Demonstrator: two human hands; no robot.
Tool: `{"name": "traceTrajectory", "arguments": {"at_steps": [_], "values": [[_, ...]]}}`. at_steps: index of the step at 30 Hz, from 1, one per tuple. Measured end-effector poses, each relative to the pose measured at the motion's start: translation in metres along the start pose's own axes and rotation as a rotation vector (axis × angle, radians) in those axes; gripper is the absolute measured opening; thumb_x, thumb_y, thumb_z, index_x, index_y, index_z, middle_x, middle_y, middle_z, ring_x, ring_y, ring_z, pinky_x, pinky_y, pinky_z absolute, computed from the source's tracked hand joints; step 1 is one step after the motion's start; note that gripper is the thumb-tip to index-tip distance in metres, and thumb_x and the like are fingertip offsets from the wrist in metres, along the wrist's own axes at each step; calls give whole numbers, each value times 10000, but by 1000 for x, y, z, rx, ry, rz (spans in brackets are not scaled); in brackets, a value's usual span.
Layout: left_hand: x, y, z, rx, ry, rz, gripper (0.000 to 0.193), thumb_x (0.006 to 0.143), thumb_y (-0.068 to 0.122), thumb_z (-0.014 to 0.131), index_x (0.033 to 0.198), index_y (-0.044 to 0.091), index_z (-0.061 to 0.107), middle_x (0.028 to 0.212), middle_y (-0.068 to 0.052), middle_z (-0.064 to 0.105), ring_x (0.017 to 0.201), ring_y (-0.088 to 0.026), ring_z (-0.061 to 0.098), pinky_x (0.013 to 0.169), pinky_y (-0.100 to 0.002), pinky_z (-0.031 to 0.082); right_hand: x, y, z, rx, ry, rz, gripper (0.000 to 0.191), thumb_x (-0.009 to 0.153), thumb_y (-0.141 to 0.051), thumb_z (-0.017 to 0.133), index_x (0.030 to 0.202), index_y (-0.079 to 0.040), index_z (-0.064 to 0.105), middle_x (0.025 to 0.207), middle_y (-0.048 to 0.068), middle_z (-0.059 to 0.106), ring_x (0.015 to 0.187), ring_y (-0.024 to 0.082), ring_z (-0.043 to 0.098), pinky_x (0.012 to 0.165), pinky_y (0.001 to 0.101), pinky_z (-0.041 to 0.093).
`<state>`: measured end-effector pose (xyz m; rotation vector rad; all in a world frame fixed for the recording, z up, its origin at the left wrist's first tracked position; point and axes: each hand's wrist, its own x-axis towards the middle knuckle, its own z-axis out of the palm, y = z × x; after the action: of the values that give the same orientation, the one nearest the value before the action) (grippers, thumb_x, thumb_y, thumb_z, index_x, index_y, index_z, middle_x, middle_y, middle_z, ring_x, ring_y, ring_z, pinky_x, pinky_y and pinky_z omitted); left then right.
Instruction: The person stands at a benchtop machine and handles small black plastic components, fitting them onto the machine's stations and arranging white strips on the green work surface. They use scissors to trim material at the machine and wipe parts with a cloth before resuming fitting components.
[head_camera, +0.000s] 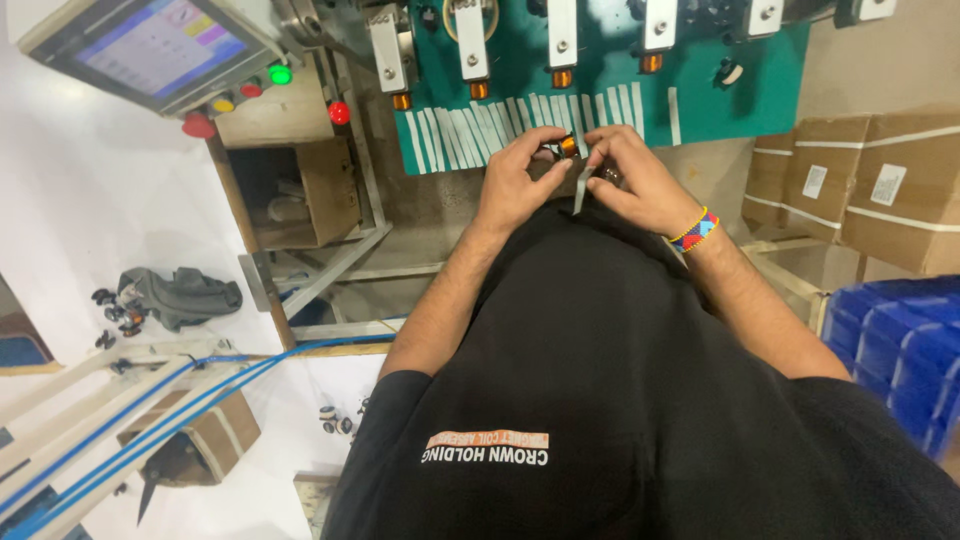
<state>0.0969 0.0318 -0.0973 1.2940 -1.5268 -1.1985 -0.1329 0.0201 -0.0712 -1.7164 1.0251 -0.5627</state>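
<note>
Coil (567, 146), copper-wound, pinched between fingertips of left hand (515, 180) and right hand (635, 180); one tape strip (581, 188) hangs below. Five spindles (562, 78) on green panel (720, 90).

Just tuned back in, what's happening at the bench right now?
A person in a black shirt holds a small copper coil between both hands, left hand and right hand pinching it together. A strip of pale tape hangs down from the coil. Just beyond the hands, a row of tape strips is stuck along the edge of a green machine panel, with more coils mounted above.
</note>
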Motion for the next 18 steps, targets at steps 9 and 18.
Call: {"name": "traceTrajectory", "arguments": {"at_steps": [9, 18], "values": [[20, 48, 15, 66, -206, 268, 568, 903, 40, 740, 1427, 100, 528, 1329, -121, 672, 1210, -269, 688, 1036, -363, 574, -2, -13, -29, -74, 151, -21, 284, 984, -75, 651, 1218, -23, 497, 1400, 170, 509, 1256, 293, 551, 962, 375, 521], [28, 55, 55, 64, -148, 114, 367, 909, 59, 753, 1267, 65, 676, 1248, -104, 708, 1125, -210, 716, 991, -323, 585, -51, 10, -42, 257, 128, 235, 290, 1009, -189, 677, 1211, -8, 576, 1049, 72, 669, 915, 131, 642, 788, 281, 536]]}}
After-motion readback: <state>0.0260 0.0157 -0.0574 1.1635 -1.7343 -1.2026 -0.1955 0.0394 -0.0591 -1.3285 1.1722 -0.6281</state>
